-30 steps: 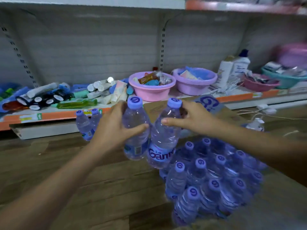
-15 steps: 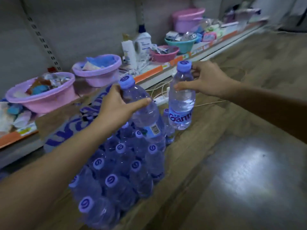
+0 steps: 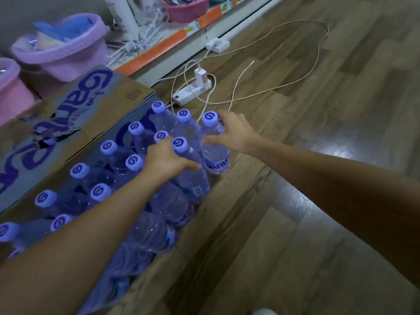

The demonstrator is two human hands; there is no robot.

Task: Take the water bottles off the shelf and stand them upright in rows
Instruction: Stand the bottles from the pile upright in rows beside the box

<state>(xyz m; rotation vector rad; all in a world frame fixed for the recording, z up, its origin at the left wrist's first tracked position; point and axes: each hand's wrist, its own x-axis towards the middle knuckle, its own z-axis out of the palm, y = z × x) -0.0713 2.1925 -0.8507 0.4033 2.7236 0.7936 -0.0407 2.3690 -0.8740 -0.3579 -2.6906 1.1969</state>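
Both our hands are down at the far end of the bottle group. Our left hand (image 3: 167, 160) grips one bottle (image 3: 188, 169) around its neck and shoulder, thumb stretched across its front; it stands upright at the outer edge of the group, touching its neighbours. Our right hand (image 3: 234, 134) grasps a second bottle (image 3: 216, 153) near its cap, fingers curled behind and thumb in front. That bottle stands on the wooden floor (image 3: 318, 133) at the far right corner of the group, just beside the first, its label facing us.

Counting blue caps, we see about fourteen, the two held ones included; our left forearm hides part of the group, so the full number cannot be told. The bottles (image 3: 109, 155) stand upright in rows on the floor, close-packed, alongside a flattened cardboard sheet (image 3: 75, 114) printed with blue lettering.

Beyond the cardboard runs a low shelf with an orange edge strip (image 3: 159, 48). On it we count three tubs: one lilac tub (image 3: 66, 55) holding blue items, one pink tub (image 3: 11, 92) at the left edge, and one darker pink tub (image 3: 186, 7) at the top.

On the floor past the bottles lies one white power strip (image 3: 191, 92) with one plug (image 3: 201, 75) in it, and a pale cable (image 3: 295, 83) looping wide across the boards. A second white block (image 3: 217, 44) lies by the shelf base.
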